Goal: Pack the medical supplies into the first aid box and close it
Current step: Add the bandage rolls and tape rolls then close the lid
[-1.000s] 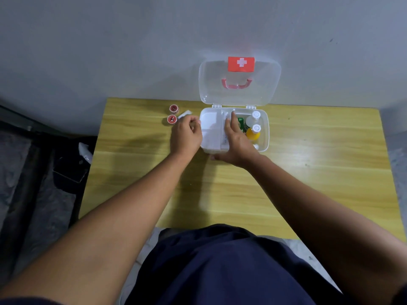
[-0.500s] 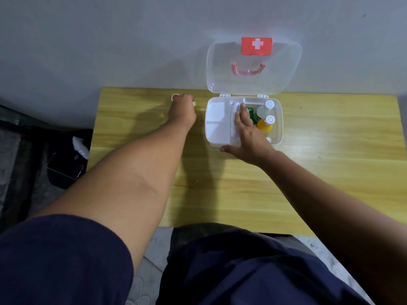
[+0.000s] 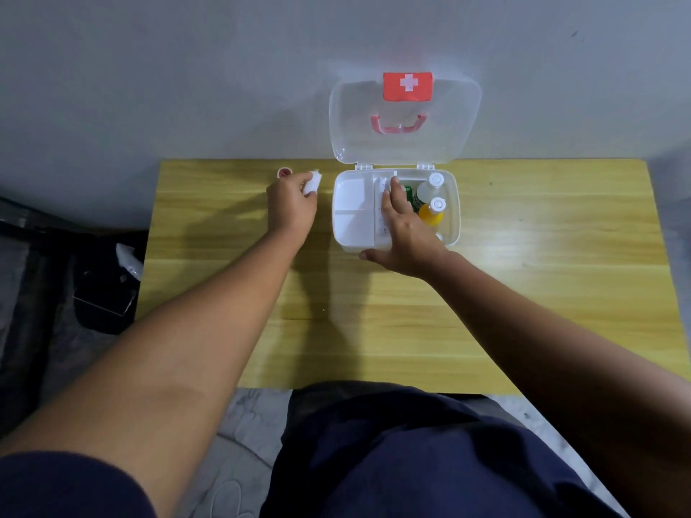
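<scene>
The white first aid box [image 3: 453, 218] stands open at the table's far edge, its clear lid [image 3: 405, 121] with a red cross label leaning on the wall. Inside are a white divided tray [image 3: 351, 207], a clear bottle [image 3: 428, 188], an orange bottle [image 3: 432, 213] and a green pack [image 3: 409, 192]. My right hand [image 3: 404, 229] rests flat on the box's front and tray edge, thumb on the table. My left hand [image 3: 293, 205], left of the box, is shut on a small white roll [image 3: 313, 182]. A red-capped tape roll [image 3: 284, 172] lies just beyond it.
The yellow wooden table [image 3: 523, 293] meets a grey wall at the back. Left of the table, on the floor, lie dark bags [image 3: 101, 293] and a white scrap. My dark-clothed lap is at the table's near edge.
My left hand reached out to the items left of the box and now holds the white roll. Only one red-capped roll stays visible. My right hand has kept its place on the box.
</scene>
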